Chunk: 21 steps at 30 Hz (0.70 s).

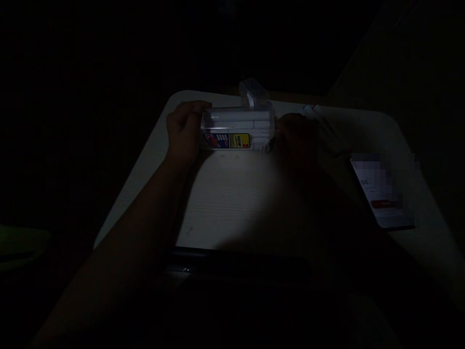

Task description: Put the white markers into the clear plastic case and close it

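Note:
A clear plastic case [227, 140] with a coloured label lies on its side over the white table [225, 194]. White pens, which look like markers [240, 117], are packed lengthwise inside it. Its hinged lid [254, 94] stands open at the right end. My left hand [183, 131] is closed around the left end of the case. Deep in shadow, my right hand [296, 138] is at the open end, fingers bent close to the rim; whatever they hold is hidden. Just right of that hand lie loose white markers [329, 128].
A phone [381, 191] with a lit screen lies on the table's right side. Along the near edge runs a dark bar [240, 261]. A dim green object [23, 242] shows at far left. Most surroundings are too dark to make out.

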Available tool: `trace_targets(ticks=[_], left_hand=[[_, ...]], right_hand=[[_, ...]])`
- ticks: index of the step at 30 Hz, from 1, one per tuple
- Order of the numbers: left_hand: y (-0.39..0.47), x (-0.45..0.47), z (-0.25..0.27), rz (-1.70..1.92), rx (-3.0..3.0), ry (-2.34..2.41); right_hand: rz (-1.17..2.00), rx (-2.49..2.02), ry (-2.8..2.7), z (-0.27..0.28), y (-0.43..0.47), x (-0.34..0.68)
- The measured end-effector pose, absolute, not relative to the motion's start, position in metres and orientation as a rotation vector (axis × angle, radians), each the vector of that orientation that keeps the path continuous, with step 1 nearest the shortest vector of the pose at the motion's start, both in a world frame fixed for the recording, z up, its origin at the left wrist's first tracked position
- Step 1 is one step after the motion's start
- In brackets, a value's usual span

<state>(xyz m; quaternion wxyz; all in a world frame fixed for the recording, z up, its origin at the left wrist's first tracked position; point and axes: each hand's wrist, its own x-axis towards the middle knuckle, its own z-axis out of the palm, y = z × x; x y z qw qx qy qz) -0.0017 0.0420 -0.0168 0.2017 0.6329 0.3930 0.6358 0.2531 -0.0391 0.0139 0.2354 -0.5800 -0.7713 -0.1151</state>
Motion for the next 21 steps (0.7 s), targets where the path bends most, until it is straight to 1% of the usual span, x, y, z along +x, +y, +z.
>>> trace_targets(ticks=[6, 10, 16, 21], left_hand=[[0.0419, -0.0029, -0.0173, 1.762, 1.779, 1.103], [0.041, -0.0032, -0.0173, 1.766, 1.782, 1.081], [0.039, -0.0026, -0.0155, 1.77, 1.79, 1.066], [0.0377, -0.002, -0.0136, 1.769, 1.776, 1.089]], right_hand=[[-0.228, -1.554, -2.286, 0.0132, -0.0381, 0.2442], [-0.265, -1.606, -2.28, 0.0142, -0.038, 0.2448], [-0.355, -1.808, -2.179, 0.0156, -0.0351, 0.2493], [-0.365, -1.837, -2.156, 0.0193, -0.0373, 0.2539]])
